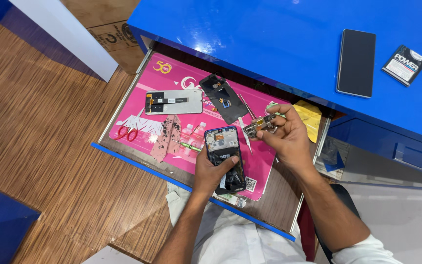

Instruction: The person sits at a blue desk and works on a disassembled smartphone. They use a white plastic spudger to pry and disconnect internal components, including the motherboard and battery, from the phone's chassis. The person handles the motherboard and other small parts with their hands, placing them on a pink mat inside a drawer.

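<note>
While the left hand [211, 171] grips the opened phone [224, 156], right-hand fingers [269, 128] pinch a small metal part [259, 125] just beside it.

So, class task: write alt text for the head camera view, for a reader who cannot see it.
A person's left hand holds an opened phone over a pink mat in a pulled-out drawer, while the right hand pinches a small metal part. An intact phone lies on the blue desk.
</note>
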